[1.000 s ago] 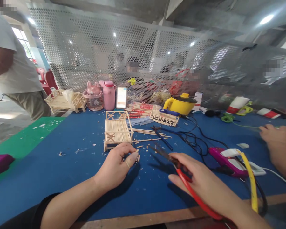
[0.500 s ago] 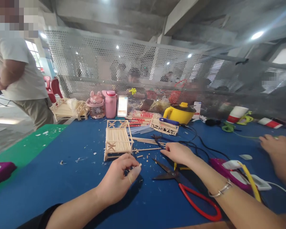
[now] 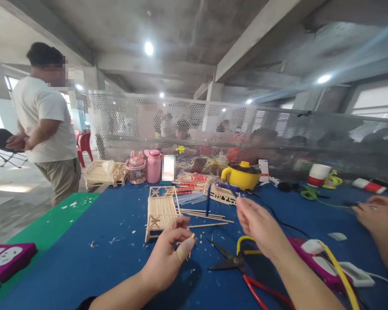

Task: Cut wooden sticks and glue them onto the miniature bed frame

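Observation:
My left hand [image 3: 170, 254] hovers low over the blue table [image 3: 84, 267] and pinches a tiny piece of wooden stick [image 3: 192, 236] between thumb and forefinger. Just beyond it stands a small bed-like frame of wooden sticks [image 3: 160, 210]. My right hand [image 3: 257, 224] is raised above the table with its fingers closed on blue-handled pliers [image 3: 208, 205], which dangle to its left. Beneath that hand, red-handled scissors [image 3: 233, 260] lie open on the table, beside a yellow loop handle [image 3: 245, 239]. Loose long sticks [image 3: 207, 215] lie between the frame and the pliers.
Another person's hands [image 3: 375, 213] work at the right edge. A purple glue gun [image 3: 313, 265] with cables lies at right. At the back stand a yellow pot [image 3: 244, 175], pink bottles [image 3: 153, 165] and more stick models [image 3: 101, 172] along a mesh fence. A person [image 3: 45, 125] stands left.
My right hand let go of the red scissors, reached forward to the pliers and lifted them off the table. The left hand kept its pinch. The view tilted upward.

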